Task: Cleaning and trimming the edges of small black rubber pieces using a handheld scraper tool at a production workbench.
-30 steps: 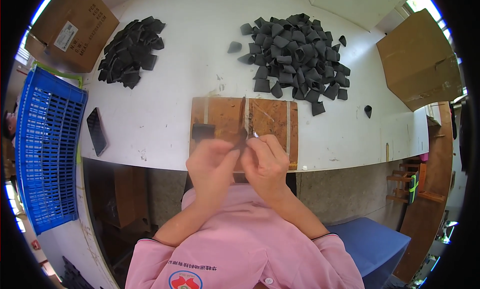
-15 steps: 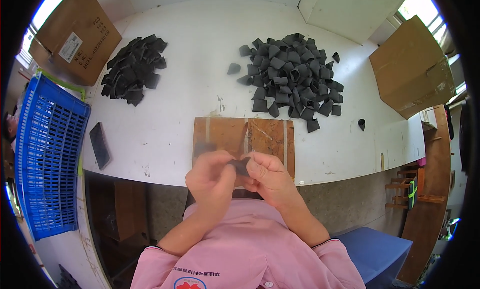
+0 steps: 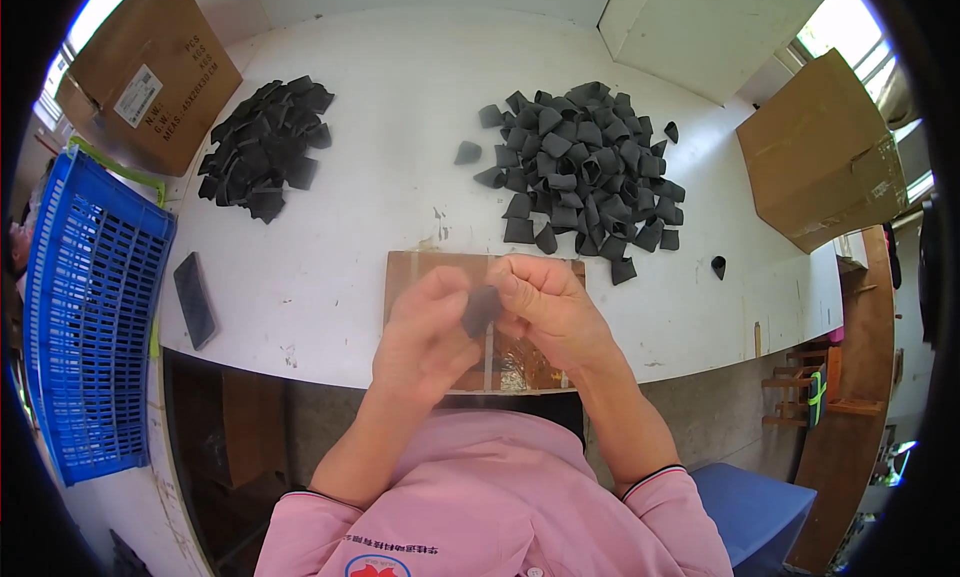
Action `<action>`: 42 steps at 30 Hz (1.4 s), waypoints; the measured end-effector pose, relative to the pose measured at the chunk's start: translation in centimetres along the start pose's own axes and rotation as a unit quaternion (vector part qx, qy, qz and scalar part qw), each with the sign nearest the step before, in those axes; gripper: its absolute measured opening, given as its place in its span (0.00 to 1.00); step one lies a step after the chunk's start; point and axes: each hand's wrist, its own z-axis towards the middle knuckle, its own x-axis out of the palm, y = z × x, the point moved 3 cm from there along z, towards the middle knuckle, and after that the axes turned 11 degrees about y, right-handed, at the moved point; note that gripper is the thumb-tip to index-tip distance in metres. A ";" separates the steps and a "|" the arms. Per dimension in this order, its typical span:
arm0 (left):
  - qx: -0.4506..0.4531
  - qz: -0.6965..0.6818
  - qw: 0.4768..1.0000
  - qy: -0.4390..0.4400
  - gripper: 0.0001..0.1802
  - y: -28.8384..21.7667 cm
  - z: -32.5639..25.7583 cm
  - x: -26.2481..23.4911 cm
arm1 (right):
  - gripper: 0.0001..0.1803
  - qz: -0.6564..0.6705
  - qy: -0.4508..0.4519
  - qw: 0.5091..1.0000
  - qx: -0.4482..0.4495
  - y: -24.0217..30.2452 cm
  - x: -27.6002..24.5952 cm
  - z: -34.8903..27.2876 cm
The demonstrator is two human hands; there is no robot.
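Observation:
Above a brown board at the table's near edge, my right hand pinches a small dark grey fabric piece between thumb and fingers. My left hand is just left of the piece, fingers bent and smeared by motion; whether it touches the piece I cannot tell. Beyond the board on the right lies a large heap of curled, tube-like dark grey pieces. A smaller heap of flatter dark pieces lies at the far left.
A phone lies on the white table at the left, beside a blue plastic basket. Cardboard boxes stand at the back left and right. A blue stool is at my right. Single loose pieces lie around the large heap.
Both hands have moved up and away from my body, over the board. The left fingers have loosened from around the dark piece, which stays in my right hand. The view has shifted slightly.

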 end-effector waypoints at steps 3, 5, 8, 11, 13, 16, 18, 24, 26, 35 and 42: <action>0.048 0.208 0.974 -0.074 0.14 -0.9 -0.1 0.5 | 0.12 -0.071 0.000 0.997 -0.006 1.2 0.0 0.0; 0.140 0.359 0.919 -0.089 0.16 -0.8 0.8 2.2 | 0.11 -0.122 0.000 0.993 -0.005 2.0 0.4 -0.1; 0.237 0.622 0.746 -0.037 0.19 -2.4 1.1 3.9 | 0.13 -0.459 -0.165 0.855 -0.175 3.5 0.8 -1.3; 0.232 0.742 0.627 0.042 0.16 -2.3 1.3 5.0 | 0.18 -0.530 -0.164 0.792 -0.254 3.3 1.9 -2.8; 0.236 0.701 0.671 0.048 0.10 -2.0 1.1 4.3 | 0.22 -0.553 -0.165 0.777 -0.251 3.0 2.5 -2.9; 0.266 0.447 0.853 -0.034 0.03 -1.5 0.3 3.8 | 0.17 -0.571 -0.178 0.751 -0.278 3.1 3.7 -2.7; 0.260 0.380 0.887 -0.040 0.02 -1.7 0.3 3.6 | 0.16 -0.601 -0.181 0.718 -0.300 3.2 3.6 -2.4; 0.240 0.315 0.915 -0.079 0.04 -1.3 -0.4 3.1 | 0.13 -0.626 -0.202 0.681 -0.322 3.6 4.2 -2.1; 0.242 0.333 0.909 -0.072 0.04 -1.4 -0.5 3.0 | 0.12 -0.630 -0.196 0.673 -0.334 3.7 4.0 -2.0; 0.245 0.420 0.872 -0.064 0.04 -1.8 -0.7 2.1 | 0.10 -0.643 -0.172 0.656 -0.355 2.5 3.1 -1.5; 0.199 0.492 0.844 -0.076 0.06 -1.6 0.0 4.6 | 0.06 -0.679 -0.177 0.644 -0.304 2.9 3.5 -1.8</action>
